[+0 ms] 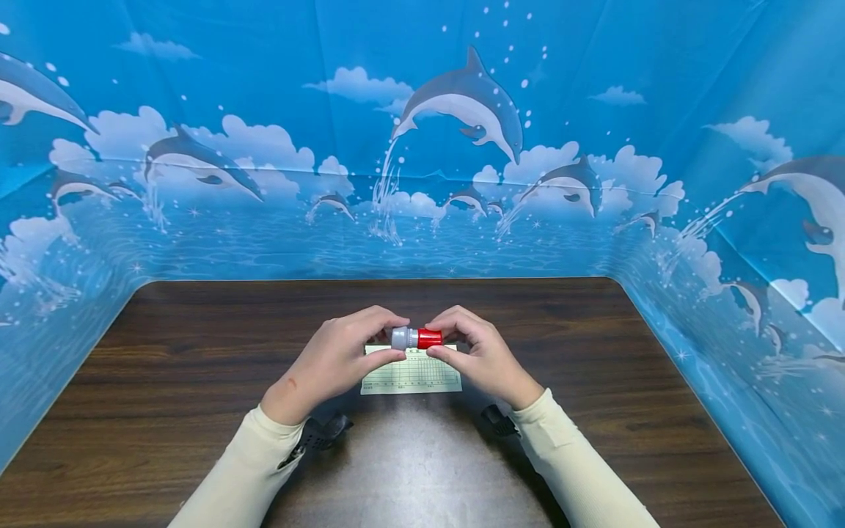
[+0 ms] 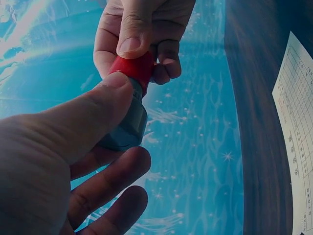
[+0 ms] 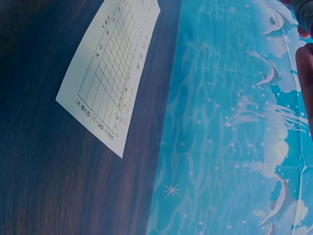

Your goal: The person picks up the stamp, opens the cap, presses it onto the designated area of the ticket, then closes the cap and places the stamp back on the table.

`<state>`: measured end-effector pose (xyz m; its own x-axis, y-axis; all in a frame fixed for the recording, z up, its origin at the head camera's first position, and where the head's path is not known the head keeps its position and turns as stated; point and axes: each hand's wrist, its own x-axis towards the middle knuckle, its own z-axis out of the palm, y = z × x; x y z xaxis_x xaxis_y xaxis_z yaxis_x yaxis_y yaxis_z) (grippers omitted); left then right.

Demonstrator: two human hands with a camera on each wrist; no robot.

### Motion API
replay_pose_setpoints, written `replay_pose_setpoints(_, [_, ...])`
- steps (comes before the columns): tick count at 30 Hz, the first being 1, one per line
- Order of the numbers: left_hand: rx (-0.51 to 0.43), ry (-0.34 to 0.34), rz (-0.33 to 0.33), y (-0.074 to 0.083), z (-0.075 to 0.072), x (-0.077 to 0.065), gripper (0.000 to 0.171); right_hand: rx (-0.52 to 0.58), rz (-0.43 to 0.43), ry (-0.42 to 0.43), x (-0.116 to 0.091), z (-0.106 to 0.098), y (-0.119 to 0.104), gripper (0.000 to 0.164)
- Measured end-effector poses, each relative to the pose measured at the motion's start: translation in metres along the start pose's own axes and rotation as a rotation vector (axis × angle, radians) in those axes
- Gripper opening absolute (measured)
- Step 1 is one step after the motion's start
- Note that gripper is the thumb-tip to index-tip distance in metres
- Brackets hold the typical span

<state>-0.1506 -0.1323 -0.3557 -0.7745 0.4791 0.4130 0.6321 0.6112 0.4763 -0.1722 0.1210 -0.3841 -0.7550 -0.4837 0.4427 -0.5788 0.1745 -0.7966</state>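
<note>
A small grey-and-red cylinder (image 1: 403, 338), shaped like a pocket stamp, is held level between both hands above the table. My left hand (image 1: 333, 359) pinches its wider grey end between thumb and fingers. At the other end, the thumb and fingers of my right hand (image 1: 491, 358) grip the red part (image 2: 135, 68). A paler band shows between the two colours in the head view. In the left wrist view the left thumb lies along the join. The right wrist view catches only a bit of the grey end (image 3: 304, 13) and a finger at its right edge.
A pale green printed form (image 1: 412, 374) with a ruled grid lies on the dark wood table (image 1: 218, 352), just below the hands. A blue dolphin-print sheet (image 1: 422, 249) encloses the table at the back and both sides. Dark straps (image 1: 323, 433) sit at the wrists.
</note>
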Motion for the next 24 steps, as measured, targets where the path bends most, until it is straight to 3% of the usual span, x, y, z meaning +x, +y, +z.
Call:
replay_pose_setpoints(16, [0.016,0.058,-0.013,0.0023,0.0025,-0.0003,0.043,-0.012,-0.020,0.045,-0.0004,0.0009,-0.0015,0.029])
replay_pose_setpoints(24, [-0.008,0.042,0.003,0.0020,0.0023,0.0005,0.045,-0.012,-0.028,0.024,0.0001,0.0005,-0.0018,0.027])
